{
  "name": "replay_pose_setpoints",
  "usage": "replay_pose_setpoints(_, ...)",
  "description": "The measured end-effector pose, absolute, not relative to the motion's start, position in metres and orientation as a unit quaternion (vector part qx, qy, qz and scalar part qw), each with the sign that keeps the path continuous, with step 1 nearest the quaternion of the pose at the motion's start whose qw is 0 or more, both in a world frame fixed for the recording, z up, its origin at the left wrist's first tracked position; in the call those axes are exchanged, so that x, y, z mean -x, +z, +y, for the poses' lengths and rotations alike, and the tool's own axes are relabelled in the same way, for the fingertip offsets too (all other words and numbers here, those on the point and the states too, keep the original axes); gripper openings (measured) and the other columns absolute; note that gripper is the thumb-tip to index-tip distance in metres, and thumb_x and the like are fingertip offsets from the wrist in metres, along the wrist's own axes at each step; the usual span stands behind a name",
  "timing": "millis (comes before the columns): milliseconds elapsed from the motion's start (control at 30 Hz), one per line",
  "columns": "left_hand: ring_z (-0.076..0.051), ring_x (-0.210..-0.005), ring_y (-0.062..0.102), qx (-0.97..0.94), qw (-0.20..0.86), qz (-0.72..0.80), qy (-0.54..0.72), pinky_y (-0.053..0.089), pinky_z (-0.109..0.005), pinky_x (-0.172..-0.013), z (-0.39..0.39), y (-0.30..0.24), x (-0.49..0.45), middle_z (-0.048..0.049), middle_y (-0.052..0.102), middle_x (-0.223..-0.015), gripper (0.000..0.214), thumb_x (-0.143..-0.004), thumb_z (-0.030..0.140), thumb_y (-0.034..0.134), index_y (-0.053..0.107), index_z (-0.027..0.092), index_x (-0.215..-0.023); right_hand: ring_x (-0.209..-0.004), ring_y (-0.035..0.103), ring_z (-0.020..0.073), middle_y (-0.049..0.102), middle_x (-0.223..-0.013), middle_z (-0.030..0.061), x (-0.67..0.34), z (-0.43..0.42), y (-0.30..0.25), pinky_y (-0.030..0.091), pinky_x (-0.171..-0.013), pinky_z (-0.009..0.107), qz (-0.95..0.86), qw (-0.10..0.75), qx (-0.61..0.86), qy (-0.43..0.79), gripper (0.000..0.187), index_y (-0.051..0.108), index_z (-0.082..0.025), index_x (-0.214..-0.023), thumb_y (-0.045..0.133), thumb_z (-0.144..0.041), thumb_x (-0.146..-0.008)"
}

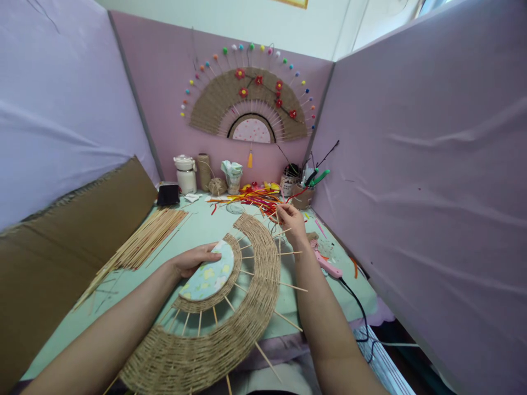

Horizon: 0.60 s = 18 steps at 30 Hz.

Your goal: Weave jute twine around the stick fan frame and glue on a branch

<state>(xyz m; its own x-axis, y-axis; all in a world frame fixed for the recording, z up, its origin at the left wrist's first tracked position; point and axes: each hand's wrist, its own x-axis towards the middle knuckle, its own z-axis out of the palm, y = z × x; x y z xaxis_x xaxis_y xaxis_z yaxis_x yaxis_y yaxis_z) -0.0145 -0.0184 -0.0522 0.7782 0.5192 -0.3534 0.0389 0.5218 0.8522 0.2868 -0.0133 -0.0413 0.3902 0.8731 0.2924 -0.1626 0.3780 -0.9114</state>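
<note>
A half-round woven fan (267, 274) of brown twine on thin wooden sticks is held tilted over the table. My left hand (197, 259) grips its half-disc centre (209, 277), covered in pale green floral cloth, with the thumb on top and the other fingers hidden underneath. Bare stick ends (293, 287) stick out past the woven band. At the upper right edge of the fan, my right hand (291, 222) has thumb and fingers pinched together beside a stick end. What lies between those fingertips is too small to make out.
Loose wooden sticks (146, 238) lie at left by a cardboard sheet (78, 263). Red and yellow strips (251, 198), a twine ball (217, 186) and a white jar (186, 174) sit at the back. A corded pink glue gun (329, 267) lies right. A finished fan (214, 104) hangs behind.
</note>
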Motion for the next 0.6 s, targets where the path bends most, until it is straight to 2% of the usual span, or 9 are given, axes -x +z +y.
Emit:
replay_pose_setpoints(167,-0.022,-0.07,0.069,-0.471,0.817,0.298,0.145,0.055,-0.028,-0.062,-0.019,-0.052,0.014,-0.013,0.073,-0.086,0.047,-0.065,0.023,0.078,0.06,0.012,-0.107,-0.053,0.048,0.0094,0.054,-0.059,-0.0049,-0.288,-0.019,-0.036,0.041,-0.053,0.024,-0.394,0.696,0.376,0.468,0.03,0.061,-0.021,-0.073,0.079,-0.041,-0.059)
replay_pose_setpoints(333,-0.021,-0.069,0.069,-0.473,0.82,0.294,0.134,0.055,-0.028,-0.061,-0.02,-0.053,0.014,-0.0132,0.073,-0.088,0.045,-0.065,0.023,0.078,0.061,0.013,-0.105,-0.053,0.05,0.0107,0.056,-0.061,-0.0045,-0.285,-0.025,-0.031,0.042,-0.054,0.026,-0.36,0.668,0.348,0.55,0.034,0.06,-0.022,-0.073,0.082,-0.038,-0.054)
replay_pose_setpoints(600,-0.022,-0.07,0.069,-0.478,0.819,0.28,0.152,0.056,-0.028,-0.061,-0.022,-0.051,0.012,-0.0116,0.072,-0.086,0.055,-0.064,0.025,0.079,0.057,0.012,-0.112,-0.049,0.042,0.008,0.053,-0.055,-0.0054,-0.261,-0.024,-0.036,0.032,-0.049,0.023,-0.403,0.616,0.427,0.525,0.036,0.06,-0.018,-0.069,0.08,-0.041,-0.05)
